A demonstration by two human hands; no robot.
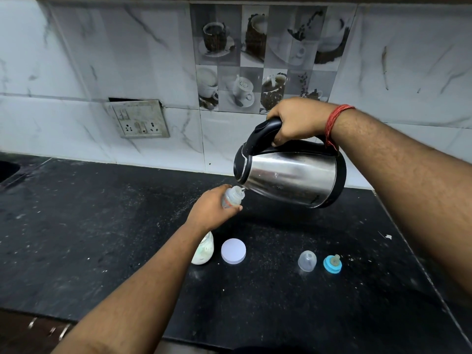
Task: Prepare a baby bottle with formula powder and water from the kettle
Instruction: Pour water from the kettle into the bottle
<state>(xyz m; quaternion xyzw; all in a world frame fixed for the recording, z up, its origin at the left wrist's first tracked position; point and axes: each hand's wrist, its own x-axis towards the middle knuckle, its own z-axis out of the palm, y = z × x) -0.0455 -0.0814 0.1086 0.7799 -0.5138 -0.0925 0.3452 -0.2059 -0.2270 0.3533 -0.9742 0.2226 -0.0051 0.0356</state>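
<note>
Two hands pour water at the black worktop (102, 226).
Left hand (212, 210) has its grip curled round the baby bottle (231, 198). Right hand (297, 121) has its grip wrapped round the handle of the tipped kettle (291, 175), spout at the bottle's mouth.

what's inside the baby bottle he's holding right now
The kettle spout sits at the open mouth of the baby bottle, tilted to pour. The left hand wraps the bottle's lower body, so any powder or water level inside is hidden.
</note>
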